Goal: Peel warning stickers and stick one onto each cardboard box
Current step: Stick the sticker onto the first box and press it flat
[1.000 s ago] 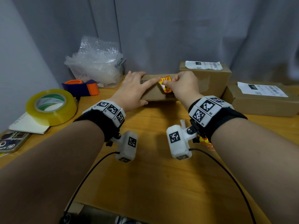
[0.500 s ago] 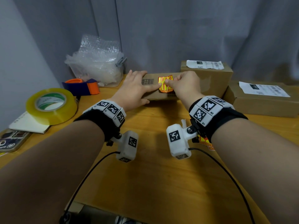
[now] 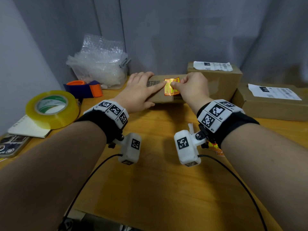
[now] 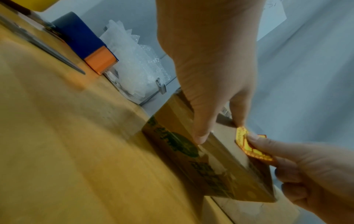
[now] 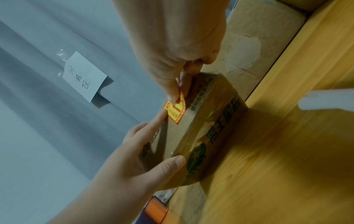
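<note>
A small brown cardboard box (image 3: pixel 160 95) lies at the back middle of the wooden table. On its top sits a yellow and red warning sticker (image 3: pixel 171 87), its left part lying down on the card. My left hand (image 3: pixel 141 92) rests on the box, the straight index finger pressing the sticker's left edge and the thumb against the front face. My right hand (image 3: pixel 190 87) pinches the sticker's right edge between thumb and index finger. In the right wrist view that edge of the sticker (image 5: pixel 175 112) still curls up off the box (image 5: pixel 201 124).
Two more cardboard boxes with white labels stand to the right, a taller one (image 3: pixel 221 80) and a flat one (image 3: pixel 273 105). A sticker sheet (image 3: pixel 215 147) peeks out under my right wrist. On the left are a yellow tape roll (image 3: pixel 51 109), a blue-orange tape dispenser (image 3: pixel 83 89) and a tub of bubble wrap (image 3: pixel 100 69).
The sticker has come down from a tilted hold onto the box top and now lies squarer. My left index finger has moved onto its left edge.
</note>
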